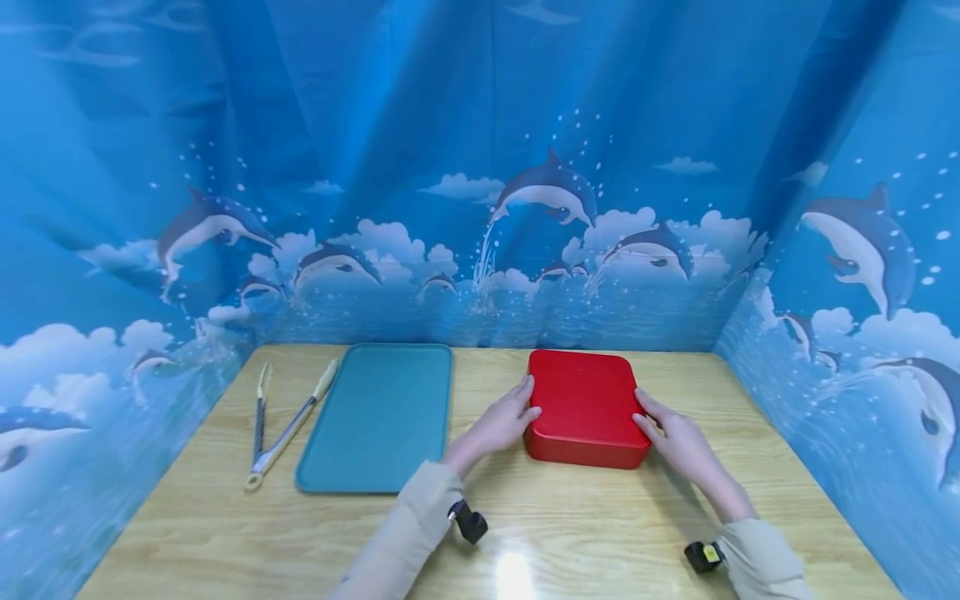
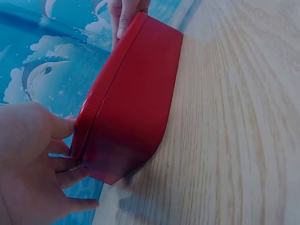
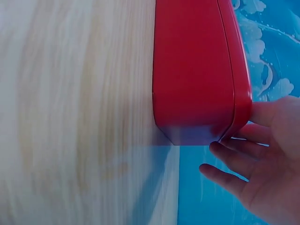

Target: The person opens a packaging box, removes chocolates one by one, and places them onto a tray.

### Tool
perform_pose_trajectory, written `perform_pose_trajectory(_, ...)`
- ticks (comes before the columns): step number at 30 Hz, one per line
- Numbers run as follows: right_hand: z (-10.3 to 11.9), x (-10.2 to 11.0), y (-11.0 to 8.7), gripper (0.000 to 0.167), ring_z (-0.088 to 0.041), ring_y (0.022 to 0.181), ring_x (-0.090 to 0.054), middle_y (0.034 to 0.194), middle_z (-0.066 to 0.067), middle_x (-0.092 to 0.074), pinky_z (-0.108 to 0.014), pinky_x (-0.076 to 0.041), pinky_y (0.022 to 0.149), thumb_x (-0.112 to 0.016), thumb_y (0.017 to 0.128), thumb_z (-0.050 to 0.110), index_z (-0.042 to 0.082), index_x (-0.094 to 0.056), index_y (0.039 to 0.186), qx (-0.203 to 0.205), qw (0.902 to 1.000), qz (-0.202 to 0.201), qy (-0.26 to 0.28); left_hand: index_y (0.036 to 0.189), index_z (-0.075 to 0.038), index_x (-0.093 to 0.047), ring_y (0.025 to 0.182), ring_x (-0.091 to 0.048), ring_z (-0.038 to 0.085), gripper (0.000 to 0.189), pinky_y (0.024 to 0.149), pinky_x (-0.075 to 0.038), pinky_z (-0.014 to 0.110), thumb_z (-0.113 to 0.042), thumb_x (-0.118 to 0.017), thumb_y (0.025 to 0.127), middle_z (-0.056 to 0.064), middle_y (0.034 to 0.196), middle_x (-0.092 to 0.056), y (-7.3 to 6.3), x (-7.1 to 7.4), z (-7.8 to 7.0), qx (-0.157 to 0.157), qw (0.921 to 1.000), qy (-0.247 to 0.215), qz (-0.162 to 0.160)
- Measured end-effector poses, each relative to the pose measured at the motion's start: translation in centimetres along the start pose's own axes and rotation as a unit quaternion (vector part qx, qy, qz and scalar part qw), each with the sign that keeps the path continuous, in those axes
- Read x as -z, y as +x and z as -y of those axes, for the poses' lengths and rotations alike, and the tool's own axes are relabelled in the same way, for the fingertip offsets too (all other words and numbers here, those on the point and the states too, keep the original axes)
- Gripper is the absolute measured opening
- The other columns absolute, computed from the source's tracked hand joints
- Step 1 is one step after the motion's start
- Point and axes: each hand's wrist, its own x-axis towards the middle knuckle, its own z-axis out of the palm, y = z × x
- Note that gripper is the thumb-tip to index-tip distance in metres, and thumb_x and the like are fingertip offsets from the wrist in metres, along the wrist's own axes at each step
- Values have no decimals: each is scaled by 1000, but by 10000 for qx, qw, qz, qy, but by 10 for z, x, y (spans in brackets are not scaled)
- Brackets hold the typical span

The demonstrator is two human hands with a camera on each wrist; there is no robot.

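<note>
A red rectangular box (image 1: 585, 396) with a lid sits on the wooden table, right of the middle. Its lid (image 2: 89, 110) is on, and a thin seam runs round the side just below the top. My left hand (image 1: 501, 422) touches the box's left side, thumb and fingertips at the lid's edge, little finger held away. On the opposite side, my right hand (image 1: 678, 442) touches the lid's edge and the seam with its thumb and fingertips. In the right wrist view that hand's fingers (image 3: 234, 161) look spread and fairly straight. The box's inside is hidden.
Left of the box lies a flat teal tray (image 1: 382, 417). A pair of tongs (image 1: 288, 433) with cream tips lies spread beside the tray's left edge. Blue dolphin-print curtains (image 1: 420, 208) hang behind and along both sides of the table (image 1: 570, 525).
</note>
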Motion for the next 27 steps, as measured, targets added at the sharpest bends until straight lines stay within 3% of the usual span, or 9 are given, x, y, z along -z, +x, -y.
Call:
perform_pose_trajectory(4, 7, -4, 1, 59, -50, 132, -49, 148, -29, -46, -60, -44, 103, -61, 102, 23, -3, -42, 151, 47, 9999, -114, 80, 158, 2, -27, 151, -28, 34, 64, 120, -30, 44, -23, -54, 106, 17, 165, -27, -6, 6, 3, 16, 9998, -154, -146)
perform_pose_trajectory(11, 19, -8, 5, 58, -46, 123, -59, 143, -30, -51, -54, -50, 98, -66, 99, 23, -2, -47, 148, -6, 9987, -171, 481, 155, -5, -39, 146, -40, 30, 65, 114, -40, 44, -24, -67, 100, 11, 158, -43, -16, 16, 10, 469, 9949, -729, -511)
perform_pose_trajectory(18, 25, -10, 9, 60, -42, 116, -64, 143, -30, -52, -44, -55, 93, -71, 97, 23, 0, -50, 148, -452, 9894, -9, 1383, 149, -1, -48, 127, -60, 33, 61, 103, -50, 46, -17, -73, 95, 17, 142, -59, -21, 20, 19, 340, 9888, -1163, -868)
perform_pose_trajectory(27, 35, -16, 13, 62, -42, 122, -61, 147, -27, -50, -39, -55, 93, -72, 96, 23, 3, -49, 149, -665, 9791, 211, 1911, 144, 5, -52, 124, -61, 38, 58, 93, -56, 43, -8, -74, 93, 24, 141, -57, -32, 27, 28, 264, 9790, -1693, -1102)
